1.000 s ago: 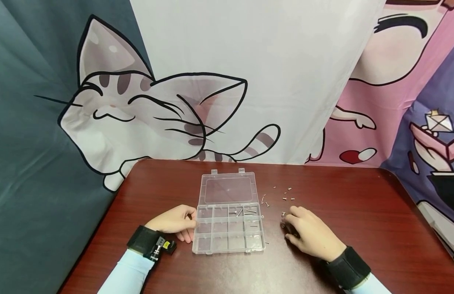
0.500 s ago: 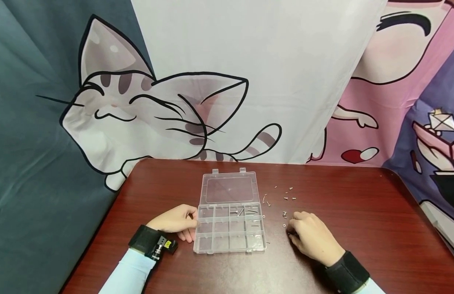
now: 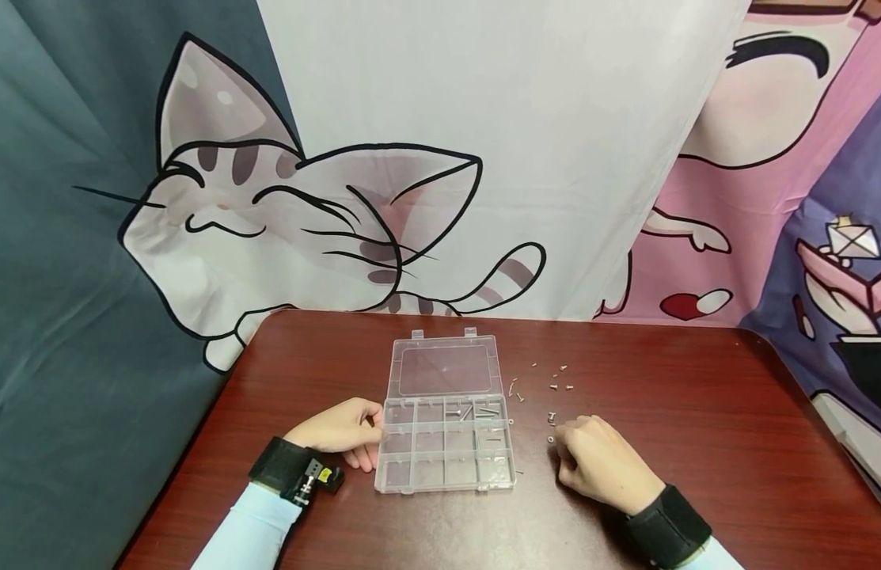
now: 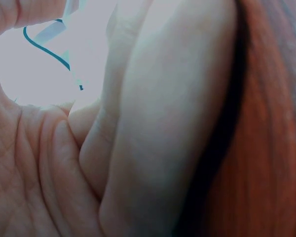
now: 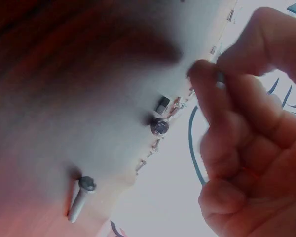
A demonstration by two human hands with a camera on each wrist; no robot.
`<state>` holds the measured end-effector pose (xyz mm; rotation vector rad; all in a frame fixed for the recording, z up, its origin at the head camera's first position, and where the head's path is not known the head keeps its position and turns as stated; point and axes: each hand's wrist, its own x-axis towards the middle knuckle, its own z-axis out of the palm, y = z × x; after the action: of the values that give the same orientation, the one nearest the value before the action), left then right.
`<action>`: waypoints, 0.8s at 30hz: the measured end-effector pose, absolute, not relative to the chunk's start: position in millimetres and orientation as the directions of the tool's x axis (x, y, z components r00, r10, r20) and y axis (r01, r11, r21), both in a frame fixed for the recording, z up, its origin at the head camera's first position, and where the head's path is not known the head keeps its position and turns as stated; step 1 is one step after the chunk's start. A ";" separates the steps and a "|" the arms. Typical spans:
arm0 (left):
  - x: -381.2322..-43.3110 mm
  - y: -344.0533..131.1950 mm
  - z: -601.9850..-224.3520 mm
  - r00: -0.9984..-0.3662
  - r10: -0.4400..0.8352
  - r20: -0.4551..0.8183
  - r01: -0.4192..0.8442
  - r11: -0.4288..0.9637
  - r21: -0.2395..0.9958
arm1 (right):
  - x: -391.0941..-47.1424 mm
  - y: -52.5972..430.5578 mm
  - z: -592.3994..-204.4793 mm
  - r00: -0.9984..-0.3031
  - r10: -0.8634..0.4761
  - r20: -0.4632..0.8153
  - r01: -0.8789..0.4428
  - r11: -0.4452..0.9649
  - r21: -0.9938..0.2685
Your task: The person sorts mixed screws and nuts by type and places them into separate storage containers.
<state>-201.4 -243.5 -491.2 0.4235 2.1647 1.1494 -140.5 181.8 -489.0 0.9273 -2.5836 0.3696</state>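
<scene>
A clear plastic compartment box (image 3: 427,473) lies on the table with its lid (image 3: 443,368) folded back. Several screws (image 3: 466,412) lie in its upper right compartments. My left hand (image 3: 338,427) holds the box's left edge with thumb and fingers. Right of the box, my right hand (image 3: 602,463) is low over the table. In the right wrist view, its thumb and forefinger pinch a small grey metal piece (image 5: 220,80), mostly hidden by the fingertips. Near that hand lie a small nut (image 3: 550,439), a screw (image 5: 79,201) and another screw seen head-on (image 5: 160,126).
Several small screws (image 3: 554,387) are scattered on the reddish-brown table (image 3: 647,372) beyond my right hand and along the box's right side. A cloth (image 3: 412,79) printed with a cartoon cat hangs behind the table's far edge.
My right hand has drawn back slightly toward me, uncovering the small nut, and its fingers have closed in more tightly. My left hand and the box stay in place.
</scene>
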 end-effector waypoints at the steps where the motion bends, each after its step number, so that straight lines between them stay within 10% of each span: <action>1: -201.3 -243.6 -491.5 -0.742 0.545 -0.390 -0.018 0.566 0.824 | -140.5 181.5 -489.2 -0.718 -0.553 0.423 -0.656 0.741 -0.144; 24: -199.4 -242.1 -488.0 -0.741 0.543 -0.395 -0.025 0.565 0.824 | -166.1 129.1 -453.8 -0.655 -0.608 0.449 -0.741 0.631 -0.227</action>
<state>-199.4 -242.1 -488.0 0.4121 2.1607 1.1518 -166.1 129.1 -453.8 1.0813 -2.5254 0.5685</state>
